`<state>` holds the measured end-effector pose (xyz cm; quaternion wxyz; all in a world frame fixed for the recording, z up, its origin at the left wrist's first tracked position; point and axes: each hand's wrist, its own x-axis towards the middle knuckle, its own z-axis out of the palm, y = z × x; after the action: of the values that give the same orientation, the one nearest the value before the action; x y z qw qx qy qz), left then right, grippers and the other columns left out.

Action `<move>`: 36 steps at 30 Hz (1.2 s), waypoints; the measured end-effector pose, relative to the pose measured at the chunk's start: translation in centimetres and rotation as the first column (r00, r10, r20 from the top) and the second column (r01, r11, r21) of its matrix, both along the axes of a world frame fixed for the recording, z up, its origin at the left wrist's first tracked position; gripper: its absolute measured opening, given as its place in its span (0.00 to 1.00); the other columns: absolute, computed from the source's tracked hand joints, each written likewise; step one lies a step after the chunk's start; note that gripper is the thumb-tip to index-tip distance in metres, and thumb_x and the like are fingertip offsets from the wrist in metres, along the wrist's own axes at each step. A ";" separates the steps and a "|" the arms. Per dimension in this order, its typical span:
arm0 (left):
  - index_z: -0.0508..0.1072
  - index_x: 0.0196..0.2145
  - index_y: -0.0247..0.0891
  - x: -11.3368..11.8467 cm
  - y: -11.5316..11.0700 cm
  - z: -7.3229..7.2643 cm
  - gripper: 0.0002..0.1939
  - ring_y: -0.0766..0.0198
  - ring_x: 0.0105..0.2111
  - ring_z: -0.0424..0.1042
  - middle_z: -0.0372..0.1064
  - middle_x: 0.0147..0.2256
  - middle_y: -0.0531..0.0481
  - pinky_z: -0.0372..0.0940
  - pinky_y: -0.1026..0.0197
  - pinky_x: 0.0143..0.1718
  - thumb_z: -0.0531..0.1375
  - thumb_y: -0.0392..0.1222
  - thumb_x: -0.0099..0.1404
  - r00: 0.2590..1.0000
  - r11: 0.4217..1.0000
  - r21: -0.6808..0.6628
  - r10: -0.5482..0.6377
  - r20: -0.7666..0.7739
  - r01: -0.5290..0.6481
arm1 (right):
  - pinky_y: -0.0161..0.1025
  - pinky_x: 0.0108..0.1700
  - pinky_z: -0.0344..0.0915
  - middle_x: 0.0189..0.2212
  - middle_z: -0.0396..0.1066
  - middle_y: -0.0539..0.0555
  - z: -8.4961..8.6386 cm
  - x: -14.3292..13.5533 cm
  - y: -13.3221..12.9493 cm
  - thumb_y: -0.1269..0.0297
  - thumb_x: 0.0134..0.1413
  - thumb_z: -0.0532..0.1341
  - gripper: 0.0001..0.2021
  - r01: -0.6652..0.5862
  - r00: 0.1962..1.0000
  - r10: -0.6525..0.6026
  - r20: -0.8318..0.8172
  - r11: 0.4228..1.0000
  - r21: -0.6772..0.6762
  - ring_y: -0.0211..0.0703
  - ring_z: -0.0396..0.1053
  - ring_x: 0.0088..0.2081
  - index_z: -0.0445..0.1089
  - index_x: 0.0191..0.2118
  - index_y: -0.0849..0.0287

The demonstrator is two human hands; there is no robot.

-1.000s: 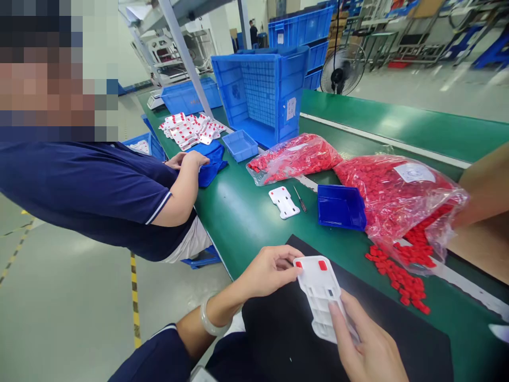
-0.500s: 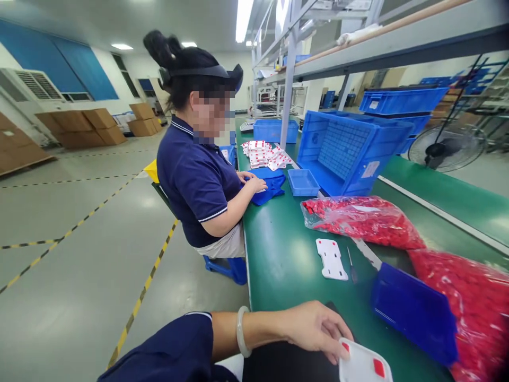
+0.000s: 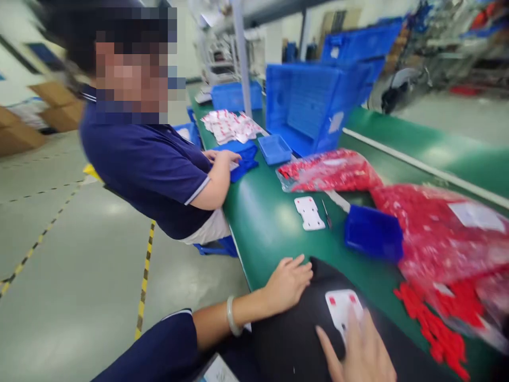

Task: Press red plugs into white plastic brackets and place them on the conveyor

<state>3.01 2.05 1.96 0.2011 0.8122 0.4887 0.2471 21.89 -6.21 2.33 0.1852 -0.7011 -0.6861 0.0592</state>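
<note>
A white plate with red inserts (image 3: 336, 313) lies on the black mat (image 3: 294, 339) in front of me. My right hand (image 3: 366, 350) is over its lower part, fingers spread and slightly blurred, hiding that end; whether they press on it I cannot tell. At the mat's left edge, my left hand (image 3: 287, 284) rests with fingers stretched out and nothing held. Farther up the green table lies a second white plate (image 3: 309, 213), beside a thin screwdriver (image 3: 326, 214).
A dark blue bin (image 3: 374, 233) stands right of the screwdriver. Bags of red parts (image 3: 433, 228) and loose red pieces (image 3: 435, 323) lie on the right. At left sits a co-worker (image 3: 147, 170), near a pile of white plates (image 3: 230, 126) and a large blue crate (image 3: 306, 111).
My left hand has let go of the white plate and moved up-left onto the mat's edge. My right hand has come into view over the plate. The view has shifted down and right.
</note>
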 end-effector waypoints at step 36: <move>0.64 0.27 0.35 1.5 1.9 7.2 0.19 0.73 0.22 0.55 0.55 0.22 0.57 0.52 0.68 0.22 0.52 0.52 0.69 0.749 0.547 -0.593 -0.098 0.656 0.591 | 0.43 0.38 0.68 0.49 0.73 0.66 5.0 0.1 -1.1 0.48 0.59 0.57 0.24 -0.629 -0.365 -0.723 -0.587 0.656 -0.417 0.48 0.74 0.36 0.69 0.54 0.59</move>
<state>4.53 3.97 9.11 0.7068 0.6191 0.2861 0.1882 21.99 -7.34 7.30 0.3526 -0.3398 -0.0457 0.8707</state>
